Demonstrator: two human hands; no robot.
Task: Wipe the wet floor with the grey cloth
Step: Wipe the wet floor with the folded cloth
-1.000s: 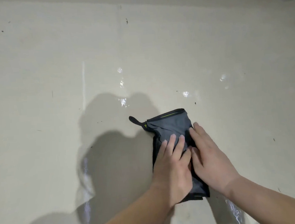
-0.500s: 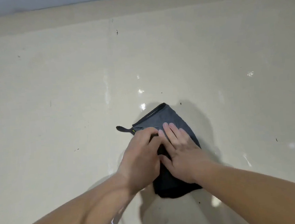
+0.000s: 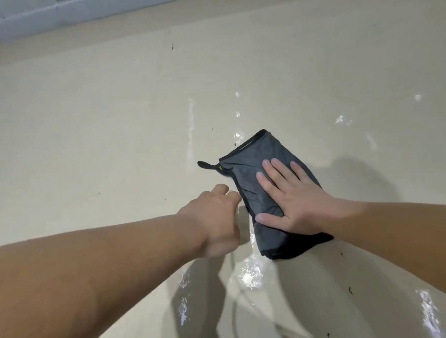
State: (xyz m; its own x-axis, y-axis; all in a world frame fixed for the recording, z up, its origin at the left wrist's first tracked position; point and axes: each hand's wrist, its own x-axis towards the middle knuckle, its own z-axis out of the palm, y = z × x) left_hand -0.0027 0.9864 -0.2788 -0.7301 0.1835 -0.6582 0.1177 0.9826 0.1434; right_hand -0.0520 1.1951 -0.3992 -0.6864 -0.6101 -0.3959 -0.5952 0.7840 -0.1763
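— Where is the grey cloth [image 3: 255, 182]?

— Folded into a long pad, flat on the cream floor [image 3: 106, 124], right of centre and tilted so its far end leans left. A small dark loop [image 3: 205, 165] sticks out from its far left corner.

— And the person's hands?

— The right hand [image 3: 296, 203] lies flat on the cloth's middle, palm down, fingers straight and spread, thumb reaching toward the near end. The left hand [image 3: 218, 222] sits just beside the cloth's left edge with its fingers curled. It is blurred, and whether it touches or grips anything cannot be told.

— Is the wetness visible?

— Yes. Shiny wet patches [image 3: 250, 272] glint on the floor just on the near side of the cloth, between the two forearms, and smaller glints and a pale streak [image 3: 191, 128] lie beyond it. Dark specks dot the floor. A pale grey wall base [image 3: 44, 14] runs along the top edge.
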